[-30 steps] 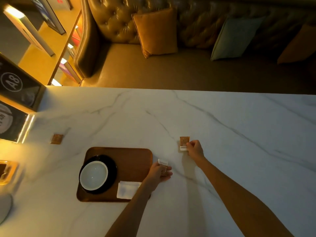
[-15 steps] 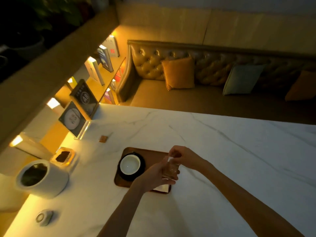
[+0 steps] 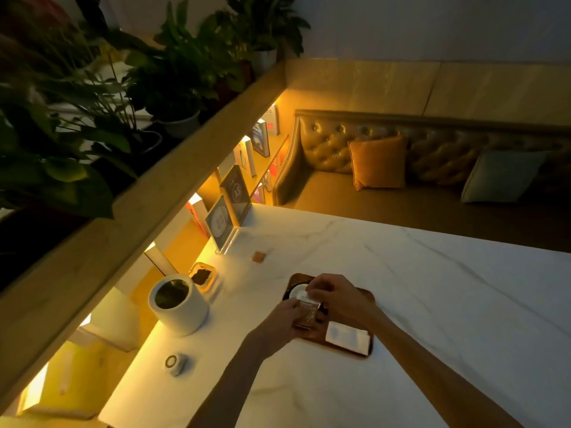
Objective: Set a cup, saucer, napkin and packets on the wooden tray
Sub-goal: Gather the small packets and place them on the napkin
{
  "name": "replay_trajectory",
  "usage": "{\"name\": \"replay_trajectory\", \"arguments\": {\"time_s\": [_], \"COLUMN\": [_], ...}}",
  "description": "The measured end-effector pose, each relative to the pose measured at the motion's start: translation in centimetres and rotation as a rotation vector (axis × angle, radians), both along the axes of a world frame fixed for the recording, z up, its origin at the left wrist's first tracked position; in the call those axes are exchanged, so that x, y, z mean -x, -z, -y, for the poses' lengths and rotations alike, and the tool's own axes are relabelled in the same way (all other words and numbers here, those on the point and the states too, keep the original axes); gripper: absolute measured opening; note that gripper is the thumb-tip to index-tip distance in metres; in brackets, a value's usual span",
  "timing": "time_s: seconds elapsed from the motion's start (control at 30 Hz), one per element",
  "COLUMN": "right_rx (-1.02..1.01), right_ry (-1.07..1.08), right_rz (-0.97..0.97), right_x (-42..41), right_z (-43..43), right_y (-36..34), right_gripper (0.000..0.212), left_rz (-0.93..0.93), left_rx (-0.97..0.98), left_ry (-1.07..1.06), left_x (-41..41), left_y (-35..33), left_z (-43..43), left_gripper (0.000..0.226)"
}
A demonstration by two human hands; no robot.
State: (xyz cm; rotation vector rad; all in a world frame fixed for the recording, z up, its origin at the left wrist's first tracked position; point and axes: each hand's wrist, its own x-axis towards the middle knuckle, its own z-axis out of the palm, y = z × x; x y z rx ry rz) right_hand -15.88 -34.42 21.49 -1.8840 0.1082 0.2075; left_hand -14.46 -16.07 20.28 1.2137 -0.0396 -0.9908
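The wooden tray [image 3: 364, 350] lies on the white marble table. On it a white cup [image 3: 296, 288] on a dark saucer is mostly hidden behind my hands. A folded white napkin [image 3: 347, 337] rests on the tray's near right corner. My left hand [image 3: 285, 318] and my right hand [image 3: 336, 296] meet above the tray, both pinching small brown packets [image 3: 306, 315] with a white top edge. One more brown packet [image 3: 259, 257] lies alone on the table, beyond the tray to the left.
A white cylindrical pot [image 3: 177, 304], a small glass dish [image 3: 202, 274] and a small round white device [image 3: 175, 363] stand left of the tray. Framed signs [image 3: 221, 219] and books line the lit shelf. A tufted sofa with cushions [image 3: 378, 162] lies beyond the table's far edge.
Both hands picked packets off the table and brought them together over the tray. The view has tilted up and turned left, showing the shelf and plants.
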Motion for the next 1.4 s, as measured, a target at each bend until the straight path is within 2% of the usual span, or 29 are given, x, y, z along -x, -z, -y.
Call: {"name": "replay_trajectory", "arguments": {"time_s": [0.3, 0.43, 0.63, 0.73, 0.8, 1.0, 1.2, 1.3, 1.4], "right_rx": [0.066, 0.077, 0.104, 0.135, 0.154, 0.328, 0.487, 0.518, 0.579], "right_ry": [0.001, -0.003, -0.024, -0.047, -0.032, 0.142, 0.185, 0.189, 0.191], "right_rz": [-0.074, -0.105, -0.161, -0.196, -0.219, -0.316, -0.379, -0.382, -0.349], "right_x": [-4.9, -7.6, -13.7, -17.3, -20.0, -28.0, -33.7, -35.4, -36.5], "right_z": [-5.6, -7.4, -10.0, -10.7, -11.1, -11.1, -10.8, -11.4, -11.8], "right_y": [-0.4, 0.2, 1.9, 3.7, 5.5, 12.4, 18.5, 20.9, 22.5], "right_gripper": [0.017, 0.016, 0.007, 0.005, 0.012, 0.027, 0.022, 0.02, 0.02], "left_rz": [-0.004, 0.03, 0.003, -0.022, -0.051, -0.174, -0.335, -0.41, -0.474], "left_rx": [0.012, -0.006, -0.118, -0.092, -0.074, -0.096, -0.178, -0.241, -0.28], "left_ry": [0.002, 0.057, 0.151, 0.065, -0.008, -0.245, -0.373, -0.425, -0.456], "left_x": [-4.3, -7.0, -13.3, -16.5, -18.6, -23.7, -27.2, -28.3, -28.6], "left_y": [0.4, 0.7, 2.2, 4.0, 5.6, 12.6, 19.4, 21.8, 23.6], "left_z": [-5.4, -7.5, -9.9, -10.3, -10.1, -9.3, -9.0, -9.0, -9.5], "left_gripper": [0.027, 0.031, 0.023, 0.03, 0.033, 0.023, 0.02, 0.012, 0.016]}}
